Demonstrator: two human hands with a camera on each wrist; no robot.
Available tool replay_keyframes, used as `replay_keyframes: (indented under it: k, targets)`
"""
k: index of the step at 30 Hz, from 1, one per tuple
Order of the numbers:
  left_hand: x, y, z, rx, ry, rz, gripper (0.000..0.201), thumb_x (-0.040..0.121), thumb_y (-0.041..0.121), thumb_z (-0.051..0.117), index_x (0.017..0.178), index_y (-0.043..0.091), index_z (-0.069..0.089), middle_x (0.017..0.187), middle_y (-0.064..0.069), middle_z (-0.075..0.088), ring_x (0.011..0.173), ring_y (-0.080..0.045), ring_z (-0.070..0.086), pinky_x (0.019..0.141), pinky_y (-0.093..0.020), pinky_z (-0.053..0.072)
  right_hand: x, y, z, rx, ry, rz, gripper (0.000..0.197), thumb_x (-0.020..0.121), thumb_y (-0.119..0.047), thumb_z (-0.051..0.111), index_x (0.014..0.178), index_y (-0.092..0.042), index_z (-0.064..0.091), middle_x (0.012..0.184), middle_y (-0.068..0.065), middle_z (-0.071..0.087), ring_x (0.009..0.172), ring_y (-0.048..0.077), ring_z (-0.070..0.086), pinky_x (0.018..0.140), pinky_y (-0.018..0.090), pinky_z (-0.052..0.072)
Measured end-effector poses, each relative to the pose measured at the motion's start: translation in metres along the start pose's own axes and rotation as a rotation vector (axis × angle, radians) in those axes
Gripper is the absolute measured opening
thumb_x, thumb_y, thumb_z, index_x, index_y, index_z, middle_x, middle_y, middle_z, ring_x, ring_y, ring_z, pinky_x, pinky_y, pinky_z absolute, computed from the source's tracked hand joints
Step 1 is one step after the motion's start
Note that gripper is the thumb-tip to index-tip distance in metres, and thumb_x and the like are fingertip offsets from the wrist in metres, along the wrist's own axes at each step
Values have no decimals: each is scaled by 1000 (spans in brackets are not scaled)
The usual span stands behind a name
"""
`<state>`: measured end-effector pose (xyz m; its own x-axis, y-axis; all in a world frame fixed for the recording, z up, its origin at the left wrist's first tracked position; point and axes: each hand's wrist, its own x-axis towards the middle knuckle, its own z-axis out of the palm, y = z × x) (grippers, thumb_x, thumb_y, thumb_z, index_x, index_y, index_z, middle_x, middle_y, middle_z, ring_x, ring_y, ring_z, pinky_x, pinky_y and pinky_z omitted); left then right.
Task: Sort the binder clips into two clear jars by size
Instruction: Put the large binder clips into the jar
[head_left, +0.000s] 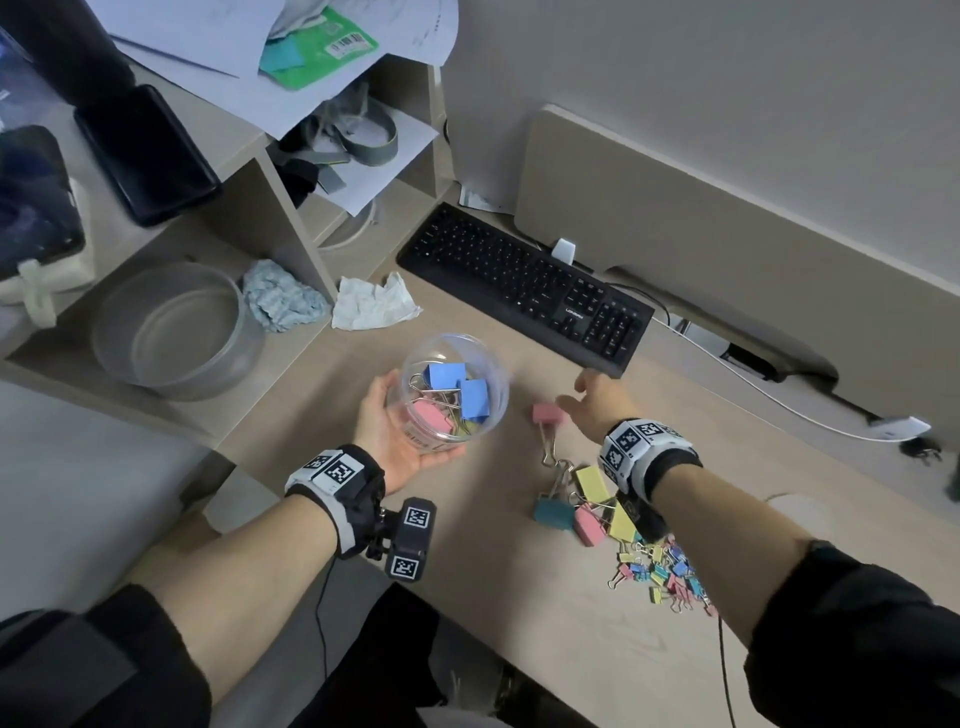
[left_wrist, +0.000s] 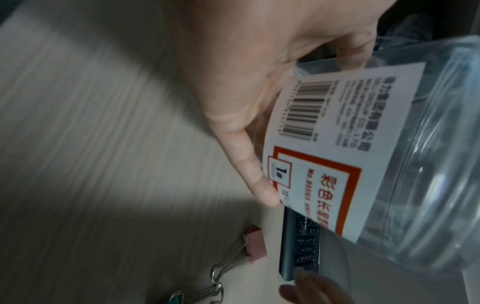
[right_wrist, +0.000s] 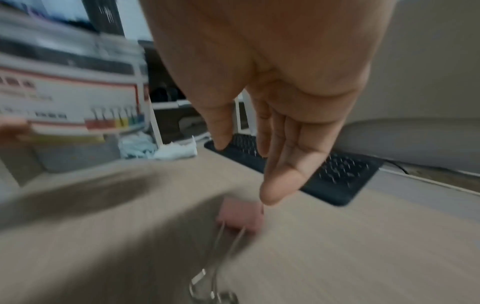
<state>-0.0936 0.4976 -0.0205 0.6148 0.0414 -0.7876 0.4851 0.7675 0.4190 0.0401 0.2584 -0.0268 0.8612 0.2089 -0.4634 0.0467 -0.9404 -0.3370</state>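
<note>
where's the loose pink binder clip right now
In the head view the pink binder clip lies on the desk just right of the held clear jar, beside the right hand fingertips.

Light wood desk (head_left: 597, 649) stood against a plain grey wall (head_left: 727, 78). Open wooden shelf unit (head_left: 291, 208) sat at left, papers piled on top. Lighting dim, even.

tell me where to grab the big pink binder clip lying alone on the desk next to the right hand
Pinch the big pink binder clip across its pink body, coming from above with thumb and finger on the two flat faces. The body points toward the black keyboard and the open right hand hovers right beside it; the wire handles trail back toward the other clips, possibly tangled.
</note>
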Motion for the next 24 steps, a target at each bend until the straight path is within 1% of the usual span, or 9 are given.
replay_keyframes:
  k: [2,5,7,10,12,15,17,20,24]
  targets:
    - [2,1,-5,3,20,2,69,93,66,38,134,17,65,125,-20,70,116,-42,66,88,-55,56,7,7,16,-71,-61,42,50,89,-46,58,123,-9,51,109,15,66,90,32,62,72,35,49]
    - [5,1,-14,10,45,-4,67,93,66,39,132,18,66,125,-19,71,115,-41,67,86,-54,57,20,3,40,-78,-95,96,49,86,-49,52,119,-13,48,106,16,64,90,33,61,71,36,49]
    - [6,1,-18,15,51,-13,66,93,65,40,131,19,67,124,-18,71,115,-41,67,91,-57,55,24,-3,53,-87,-82,115,45,83,-47,49,115,-16,49,108,16,62,94,36,61,76,39,51]
    - [9,-1,-24,29,64,-20,65,92,65,42,128,18,68,124,-18,72,116,-42,66,102,-63,47,29,-9,70,-180,-60,93,45,88,-45,51,121,-14,48,116,15,55,103,37,59,82,43,47]
    - [10,-3,-27,41,71,-35,65,91,65,43,126,17,69,122,-18,72,117,-42,66,104,-64,45,31,-11,76,-205,-38,76,41,92,-40,46,123,-13,46,119,14,53,106,38,59,84,44,47]
    - [11,-5,-26,67,69,-49,64,91,64,43,126,17,70,121,-18,73,115,-42,66,103,-63,47,27,-10,74,-155,-49,72,39,89,-38,48,120,-13,46,116,14,51,103,38,60,85,44,48]
    - [11,-6,-22,79,64,-53,64,91,65,44,126,17,70,121,-19,73,113,-42,67,102,-62,48,20,-6,64,-80,-39,17,39,84,-36,55,114,-13,47,111,13,49,93,37,61,82,41,49]
    - [14,-7,-15,74,53,-52,65,91,66,44,129,18,68,122,-19,72,113,-43,67,98,-62,51,7,-1,44,-41,-60,-114,44,75,-21,62,116,-12,46,111,11,42,83,34,60,77,39,51]
    - [14,-10,-4,56,38,-47,66,90,66,45,131,19,67,123,-19,72,114,-43,67,95,-61,53,-16,12,30,-179,-153,-263,43,71,-18,60,111,-17,45,109,5,41,91,29,57,78,41,52]
